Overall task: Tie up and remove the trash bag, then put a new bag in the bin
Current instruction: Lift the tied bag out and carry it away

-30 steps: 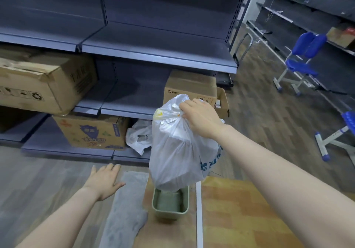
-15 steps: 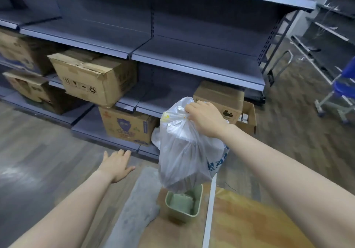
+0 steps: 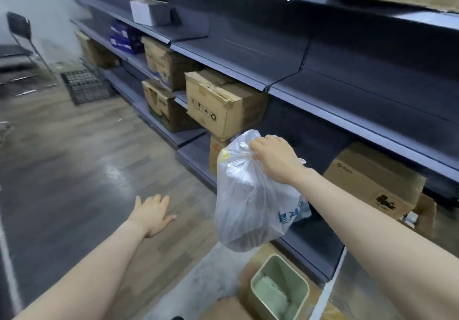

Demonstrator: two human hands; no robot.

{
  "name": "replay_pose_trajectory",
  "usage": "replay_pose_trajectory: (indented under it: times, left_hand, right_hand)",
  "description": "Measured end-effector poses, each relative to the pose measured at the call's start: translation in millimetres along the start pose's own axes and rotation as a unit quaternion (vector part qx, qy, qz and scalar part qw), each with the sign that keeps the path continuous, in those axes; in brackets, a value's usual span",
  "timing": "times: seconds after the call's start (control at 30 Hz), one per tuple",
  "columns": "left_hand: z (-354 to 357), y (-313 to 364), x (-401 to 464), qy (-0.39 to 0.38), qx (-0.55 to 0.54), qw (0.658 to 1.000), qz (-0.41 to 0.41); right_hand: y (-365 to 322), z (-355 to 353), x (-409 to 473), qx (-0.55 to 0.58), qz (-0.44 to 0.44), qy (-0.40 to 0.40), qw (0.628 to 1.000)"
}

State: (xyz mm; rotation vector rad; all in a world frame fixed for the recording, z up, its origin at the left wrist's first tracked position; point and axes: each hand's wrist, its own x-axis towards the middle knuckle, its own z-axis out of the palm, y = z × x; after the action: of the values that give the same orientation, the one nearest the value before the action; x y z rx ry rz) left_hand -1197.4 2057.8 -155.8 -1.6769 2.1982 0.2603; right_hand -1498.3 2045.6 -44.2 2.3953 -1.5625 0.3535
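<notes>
A shop stockroom: long grey metal shelving (image 3: 335, 89) holds worn cardboard boxes (image 3: 223, 103) above wood-look flooring (image 3: 74, 151).

A person's right arm is reaching forward from the lower right, bare to past the elbow, its right hand (image 3: 274, 159) turning knuckles-up with the fingers curling tightly around the gathered neck of a trash bag (image 3: 250, 203), which is hanging below the fist. The left arm is stretching out from the lower left, the left hand (image 3: 152, 214) hovering palm-down with fingers straight and slightly spreading, holding nothing.
</notes>
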Motion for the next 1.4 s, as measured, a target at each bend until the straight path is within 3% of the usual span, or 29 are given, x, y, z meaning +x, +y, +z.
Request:
replay_pose_trajectory:
  times: [0.17, 0.33, 0.7, 0.9, 1.07, 1.4]
  left_hand:
    - [9, -66, 4, -0.023, -0.013, 0.997, -0.067]
    - [-4, -130, 28, -0.009, -0.046, 0.992, -0.116]
    - [-35, -257, 93, -0.026, -0.077, 0.976, -0.2]
    - [-67, -326, 173, -0.025, -0.077, 0.967, -0.242]
    - [-110, -385, 257, 0.002, -0.118, 0.95, -0.289]
    - [-146, -525, 378, -0.027, -0.131, 0.924, -0.357]
  right_hand:
    - [-33, 26, 73, 0.007, -0.063, 0.01, 0.998]
    - [-64, 53, 158, 0.025, -0.111, -0.035, 0.993]
    - [-123, 118, 331, 0.101, -0.128, -0.082, 0.983]
    - [-140, 167, 446, 0.084, -0.155, -0.106, 0.979]
    - [-146, 214, 561, 0.16, -0.154, -0.153, 0.963]
    - [-164, 289, 779, 0.111, -0.186, -0.115, 0.969]
